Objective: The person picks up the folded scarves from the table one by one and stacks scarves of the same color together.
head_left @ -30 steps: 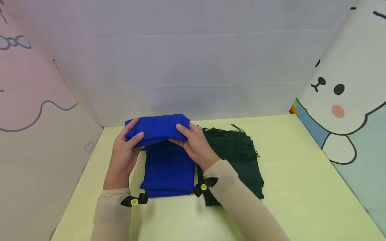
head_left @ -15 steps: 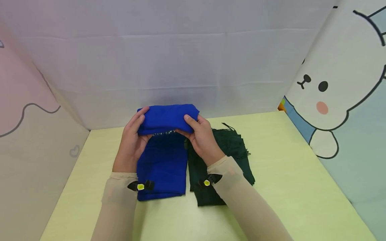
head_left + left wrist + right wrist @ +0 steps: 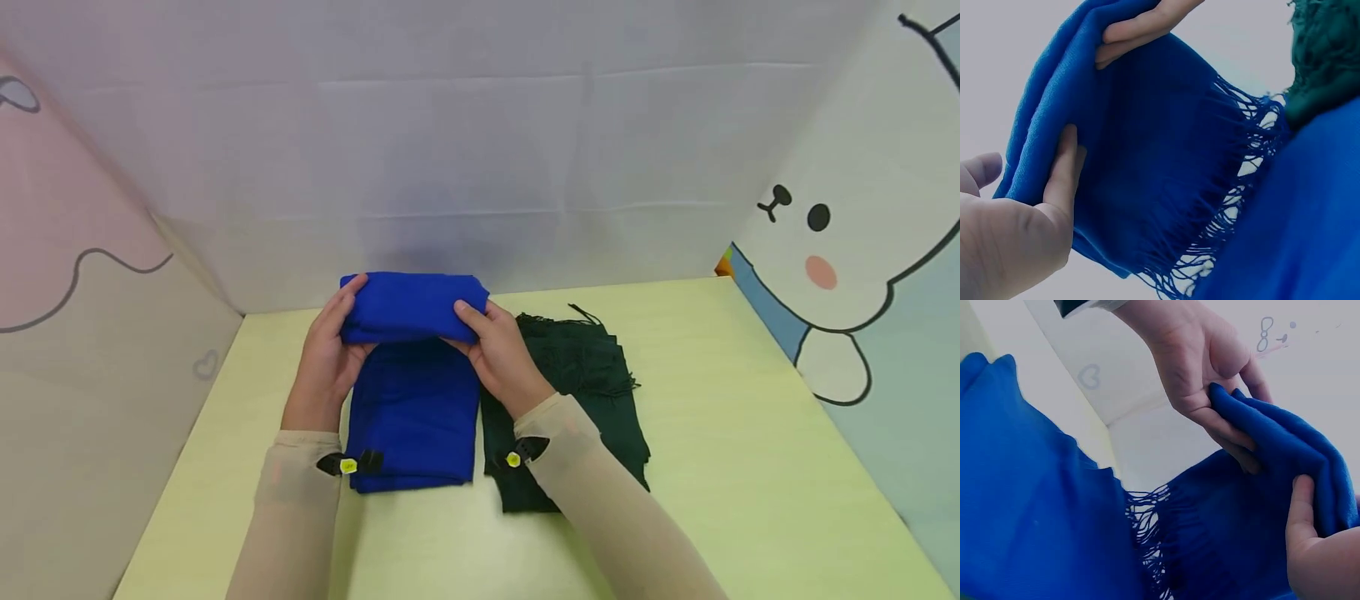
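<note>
A blue fringed scarf (image 3: 412,307) is held up, folded into a thick band, between both hands. My left hand (image 3: 322,367) grips its left end, fingers bent round the underside, as the left wrist view shows. The right end is held by my right hand (image 3: 506,354), thumb on top and fingers beneath. The scarf's fringe (image 3: 1235,187) hangs from the underside in the left wrist view. Below lies a flat blue folded cloth (image 3: 412,425) on the table; whether it is part of the held scarf I cannot tell.
A dark green fringed scarf (image 3: 577,367) lies folded on the pale yellow table (image 3: 735,433), right of the blue cloth. Behind the table rises a white wall (image 3: 480,167). Printed side panels (image 3: 840,275) flank it left and right.
Both hands have moved right with the folded blue scarf, rising and then dipping slightly. Their hold looks the same, and the green scarf stays on the table.
</note>
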Tool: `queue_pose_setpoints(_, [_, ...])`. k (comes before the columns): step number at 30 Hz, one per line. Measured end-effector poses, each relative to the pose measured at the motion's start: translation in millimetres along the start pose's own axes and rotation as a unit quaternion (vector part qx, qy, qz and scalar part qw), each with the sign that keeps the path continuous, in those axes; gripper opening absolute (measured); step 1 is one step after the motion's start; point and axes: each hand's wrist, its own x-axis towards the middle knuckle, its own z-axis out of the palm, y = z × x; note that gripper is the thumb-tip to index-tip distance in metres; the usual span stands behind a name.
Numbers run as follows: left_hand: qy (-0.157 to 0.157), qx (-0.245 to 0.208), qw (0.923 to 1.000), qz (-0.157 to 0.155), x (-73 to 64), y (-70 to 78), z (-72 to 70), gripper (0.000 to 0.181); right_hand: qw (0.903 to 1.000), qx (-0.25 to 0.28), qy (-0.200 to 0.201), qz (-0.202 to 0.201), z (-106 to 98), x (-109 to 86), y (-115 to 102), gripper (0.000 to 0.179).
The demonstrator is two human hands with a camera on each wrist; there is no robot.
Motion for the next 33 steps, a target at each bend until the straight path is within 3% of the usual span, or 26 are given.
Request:
queue_pose_setpoints(9, [0.031, 0.012, 0.999, -0.03, -19.5, -18.6, -10.0, 0.047, 0.9992, -0.02, 0.003, 0.033, -10, -18.5, 13, 0.045])
queue_pose_setpoints(22, [0.039, 0.117, 0.9898, -0.072, -61.1, -33.2, -19.7, 0.054, 0.9964, -0.01, -0.002, 0.084, -22, -54.1, 40, 0.051])
queue_pose_setpoints(27, [0.059, 0.173, 0.9781, -0.099, -75.8, -44.2, -29.1, 0.054, 0.9931, -0.043, -0.007, 0.109, -28, -63.2, 55, 0.051])
queue_pose_setpoints(33, [0.089, 0.246, 0.954, -0.146, -92.2, -59.8, -41.4, 0.047, 0.9829, -0.091, -0.021, 0.159, -39, -71.5, 68, 0.052])
